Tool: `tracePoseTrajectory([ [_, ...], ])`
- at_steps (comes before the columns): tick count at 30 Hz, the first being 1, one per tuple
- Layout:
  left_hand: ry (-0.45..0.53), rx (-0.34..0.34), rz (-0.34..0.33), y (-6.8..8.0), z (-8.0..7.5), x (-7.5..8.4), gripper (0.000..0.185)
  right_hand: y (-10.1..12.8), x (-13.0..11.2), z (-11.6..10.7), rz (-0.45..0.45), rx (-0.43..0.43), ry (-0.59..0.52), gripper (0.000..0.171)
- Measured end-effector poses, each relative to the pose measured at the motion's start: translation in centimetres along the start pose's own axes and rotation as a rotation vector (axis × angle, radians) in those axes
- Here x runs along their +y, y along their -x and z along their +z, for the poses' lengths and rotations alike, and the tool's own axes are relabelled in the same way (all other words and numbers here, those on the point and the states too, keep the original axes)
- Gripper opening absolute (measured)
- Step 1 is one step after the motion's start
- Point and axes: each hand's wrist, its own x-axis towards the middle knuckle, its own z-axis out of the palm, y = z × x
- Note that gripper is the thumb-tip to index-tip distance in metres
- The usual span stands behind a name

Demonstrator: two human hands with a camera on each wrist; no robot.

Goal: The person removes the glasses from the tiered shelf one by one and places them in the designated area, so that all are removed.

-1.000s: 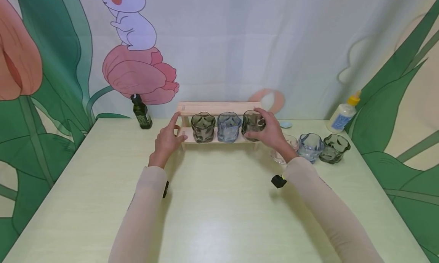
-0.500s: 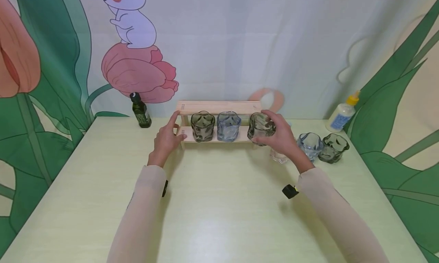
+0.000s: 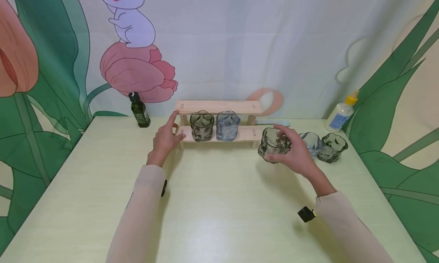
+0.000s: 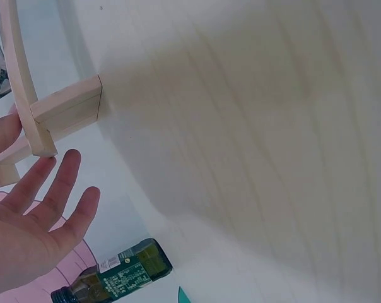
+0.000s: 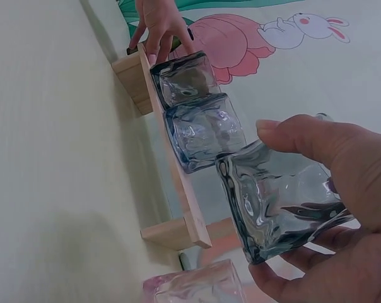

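A grey glass tumbler (image 3: 271,146) is held by my right hand (image 3: 296,152), thumb on one side and fingers on the other. It is off the rack's right end, above the table; in the right wrist view it appears tilted. My left hand (image 3: 164,143) touches the left end of the two-tier wooden rack (image 3: 219,107), its index finger near the upper shelf and thumb at the lower one; the other fingers are spread in the left wrist view. On the lower shelf stand a grey tumbler (image 3: 202,126) and a blue tumbler (image 3: 228,126), side by side.
Right of the rack stand another blue tumbler (image 3: 311,143), partly hidden, and another grey tumbler (image 3: 332,148). A pink tumbler (image 5: 197,284) shows in the right wrist view. A yellow-capped bottle (image 3: 341,112) is back right; a dark green bottle (image 3: 140,110) is back left.
My right hand has lifted the grey tumbler off the lower shelf's right end and carried it right and toward me. The left hand stays at the rack's end.
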Motion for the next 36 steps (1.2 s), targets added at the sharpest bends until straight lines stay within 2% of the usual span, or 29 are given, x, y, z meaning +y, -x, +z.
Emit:
tracePoseTrajectory([
  [14,0.005,0.006,0.010,0.1,0.0,0.0,0.089,3.7,1.6,-0.3,0.055,0.016,0.011,0.090],
  [23,-0.001,0.008,0.009,0.0,0.0,0.0,0.089,4.8,3.9,0.7,0.069,0.094,0.045,0.091],
  [30,-0.008,0.012,0.021,0.0,-0.1,0.0,0.089,5.3,5.2,1.6,0.123,0.103,0.021,0.091],
  [36,-0.004,0.009,0.014,0.0,-0.1,-0.1,0.089,5.4,5.8,2.1,0.116,0.118,0.031,0.089],
])
